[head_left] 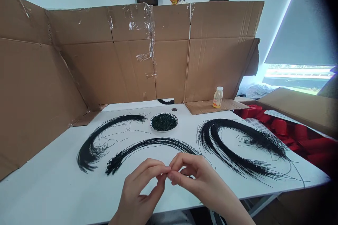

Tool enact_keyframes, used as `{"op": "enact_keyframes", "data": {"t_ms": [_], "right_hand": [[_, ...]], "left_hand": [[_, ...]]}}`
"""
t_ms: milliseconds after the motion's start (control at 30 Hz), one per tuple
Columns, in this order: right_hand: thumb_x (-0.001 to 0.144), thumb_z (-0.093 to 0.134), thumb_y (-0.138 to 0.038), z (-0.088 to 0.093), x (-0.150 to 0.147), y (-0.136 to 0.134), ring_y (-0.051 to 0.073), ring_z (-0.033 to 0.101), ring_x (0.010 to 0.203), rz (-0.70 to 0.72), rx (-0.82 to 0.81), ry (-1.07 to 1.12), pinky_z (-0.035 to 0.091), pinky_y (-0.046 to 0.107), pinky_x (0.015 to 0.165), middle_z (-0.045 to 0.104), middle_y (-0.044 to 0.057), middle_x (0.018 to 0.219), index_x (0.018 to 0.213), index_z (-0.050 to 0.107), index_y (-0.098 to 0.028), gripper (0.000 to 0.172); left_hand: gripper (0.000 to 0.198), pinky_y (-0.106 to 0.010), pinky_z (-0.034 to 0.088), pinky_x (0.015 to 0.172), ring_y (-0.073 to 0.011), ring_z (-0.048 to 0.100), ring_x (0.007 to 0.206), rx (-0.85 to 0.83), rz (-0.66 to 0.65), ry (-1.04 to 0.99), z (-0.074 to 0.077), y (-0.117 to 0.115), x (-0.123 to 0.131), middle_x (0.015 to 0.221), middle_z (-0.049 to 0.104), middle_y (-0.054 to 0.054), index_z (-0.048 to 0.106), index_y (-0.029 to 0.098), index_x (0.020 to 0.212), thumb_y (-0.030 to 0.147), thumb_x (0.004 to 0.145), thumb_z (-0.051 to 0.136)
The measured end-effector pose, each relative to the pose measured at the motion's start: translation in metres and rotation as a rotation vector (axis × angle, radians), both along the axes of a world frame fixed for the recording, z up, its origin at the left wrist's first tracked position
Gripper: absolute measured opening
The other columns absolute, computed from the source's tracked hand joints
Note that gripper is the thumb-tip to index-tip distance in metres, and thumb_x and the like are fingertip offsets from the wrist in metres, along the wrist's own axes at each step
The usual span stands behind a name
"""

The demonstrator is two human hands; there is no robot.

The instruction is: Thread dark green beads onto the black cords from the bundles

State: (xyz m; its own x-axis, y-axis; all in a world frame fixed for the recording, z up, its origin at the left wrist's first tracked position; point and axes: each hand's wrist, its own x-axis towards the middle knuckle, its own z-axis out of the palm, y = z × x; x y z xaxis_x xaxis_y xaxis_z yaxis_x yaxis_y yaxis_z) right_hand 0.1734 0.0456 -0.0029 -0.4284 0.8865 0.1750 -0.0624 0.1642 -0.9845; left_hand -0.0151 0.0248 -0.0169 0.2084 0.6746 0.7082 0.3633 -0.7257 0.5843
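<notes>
From my distant place, I see the left hand (141, 193) and the right hand (196, 179) with their fingertips meeting above the near edge of the white table (52, 186). In each hand, thumb and forefinger are together in a pinch; I cannot tell what, if anything, is between them. I judge the step in hand to be fine fingertip work on something very small.

Taking these fingertips as the clock centre, the front bundle of black strands (158, 141) arches over at twelve, its thick dark ends (114, 164) lying at ten. The left bundle (89, 146) lies farther at ten, the right bundle (224, 123) at two. Straight at twelve stands the dish (151, 123) of dark green pieces (165, 122).

In my judgement, the next move calls for a light, steady pinch and both wrists kept quiet.
</notes>
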Motion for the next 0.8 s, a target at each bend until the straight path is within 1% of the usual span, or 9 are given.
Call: {"op": "enact_keyframes", "data": {"t_ms": [100,167,233,267,300,400,533,667,800], "right_hand": [[0.087,0.076,-0.039,-0.004,-0.002,0.009,0.017,0.06,0.075,-0.016,-0.031,0.007,0.048,0.03,0.072,0.068,0.002,0.076,0.072,0.065,-0.018,0.028],[0.087,0.077,-0.043,-0.008,-0.004,0.014,0.016,0.059,0.072,-0.026,-0.047,0.006,0.047,0.029,0.069,0.067,0.001,0.075,0.073,0.066,-0.018,0.031],[0.086,0.078,-0.045,-0.011,-0.006,0.017,0.016,0.059,0.072,-0.029,-0.054,0.018,0.047,0.029,0.07,0.066,0.0,0.074,0.074,0.067,-0.018,0.031],[0.086,0.079,-0.045,-0.012,-0.007,0.017,0.016,0.06,0.073,-0.028,-0.053,0.024,0.048,0.029,0.071,0.067,0.0,0.075,0.075,0.068,-0.018,0.031],[0.085,0.08,-0.045,-0.013,-0.007,0.018,0.016,0.06,0.074,-0.027,-0.051,0.028,0.048,0.029,0.071,0.067,0.001,0.075,0.075,0.069,-0.018,0.031],[0.085,0.081,-0.044,-0.014,-0.01,0.016,0.016,0.059,0.074,-0.026,-0.039,0.026,0.048,0.028,0.07,0.066,0.0,0.074,0.074,0.07,-0.018,0.031],[0.083,0.082,-0.048,-0.013,-0.014,0.013,0.016,0.061,0.07,-0.03,-0.049,0.039,0.053,0.029,0.067,0.067,0.001,0.077,0.075,0.071,-0.018,0.033],[0.082,0.082,-0.053,-0.013,-0.015,0.014,0.015,0.062,0.067,-0.057,-0.044,-0.002,0.056,0.029,0.064,0.067,0.001,0.078,0.078,0.071,-0.017,0.038],[0.092,0.069,-0.058,-0.013,-0.007,0.015,0.015,0.067,0.07,-0.008,-0.073,-0.032,0.057,0.029,0.068,0.071,0.002,0.088,0.1,0.068,-0.018,0.04]], "left_hand": [[0.037,-0.026,0.055,0.08,-0.012,0.065,0.072,-0.143,0.094,-0.15,-0.005,0.003,0.003,0.106,0.07,-0.001,0.074,0.037,0.115,0.013,0.087,0.072],[0.029,-0.028,0.054,0.079,-0.0133,0.063,0.071,-0.298,0.147,-0.232,-0.006,0.003,0.003,0.111,0.069,-0.002,0.074,0.035,0.113,0.025,0.085,0.076],[0.017,-0.027,0.051,0.069,-0.0161,0.06,0.07,-0.434,0.144,-0.255,-0.004,0.004,0.003,0.096,0.069,-0.002,0.075,0.03,0.102,0.037,0.087,0.074],[0.015,-0.026,0.048,0.065,-0.0172,0.059,0.069,-0.484,0.136,-0.255,-0.003,0.004,0.003,0.085,0.067,-0.001,0.074,0.028,0.093,0.042,0.088,0.071],[0.021,-0.026,0.046,0.062,-0.0178,0.057,0.067,-0.518,0.126,-0.251,-0.002,0.004,0.003,0.077,0.064,-0.001,0.072,0.026,0.084,0.045,0.09,0.068],[0.033,-0.027,0.043,0.061,-0.0173,0.053,0.063,-0.557,0.1,-0.259,-0.001,0.004,0.003,0.069,0.058,0.0,0.066,0.022,0.071,0.046,0.094,0.063],[0.031,-0.026,0.04,0.06,-0.0163,0.051,0.062,-0.556,0.089,-0.287,-0.003,0.003,0.004,0.069,0.057,0.001,0.064,0.022,0.072,0.043,0.095,0.061],[0.028,-0.026,0.038,0.06,-0.0166,0.048,0.065,-0.532,0.085,-0.226,-0.006,0.005,0.003,0.068,0.051,0.002,0.059,0.022,0.07,0.036,0.094,0.059],[0.027,-0.026,0.037,0.06,-0.0156,0.041,0.063,-0.516,0.147,-0.329,-0.008,0.008,0.001,0.066,0.045,0.004,0.057,0.022,0.067,0.032,0.091,0.061]]}}
